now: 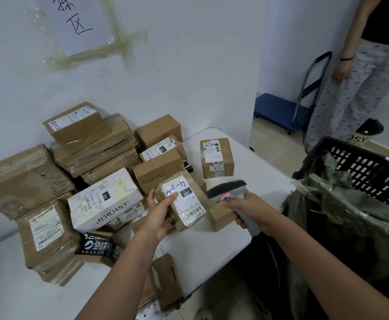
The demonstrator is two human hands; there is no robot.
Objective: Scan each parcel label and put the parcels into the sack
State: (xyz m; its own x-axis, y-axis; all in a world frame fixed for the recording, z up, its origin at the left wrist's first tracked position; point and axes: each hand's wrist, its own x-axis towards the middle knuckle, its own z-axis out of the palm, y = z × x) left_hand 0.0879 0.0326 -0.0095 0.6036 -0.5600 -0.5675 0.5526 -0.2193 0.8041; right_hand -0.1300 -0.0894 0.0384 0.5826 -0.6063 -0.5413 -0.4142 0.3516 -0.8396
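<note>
White folding table [212, 245] against the wall, heaped on its left half with brown cardboard parcels [27, 181], a white ANYCOCO box [105, 199] among them

Right of the table, a green woven sack [341, 211], mouth slack and open, draped in front of a black plastic crate [359, 162]; well within reach of the right arm

Beyond, a blue platform trolley [283, 109] and a second person's legs [359, 93], cut off at the frame top

In the left hand [158, 211], closed around its lower left corner, a small taped parcel [180, 202] lifted clear of the table, white label [184, 199] tilted up and facing the scanner

In the right hand [248, 209], wrapped fully round the grip, a grey barcode scanner [229, 191], head just beside the label's right edge

Step in hand, by the look of it: scanning this parcel. Next move likely calls for a swing right and a drop into the sack mouth

Hard to tell: whether the trigger is pressed, no beam visible; thumb covering part of the handwriting; sack's contents hidden by its folds
</note>
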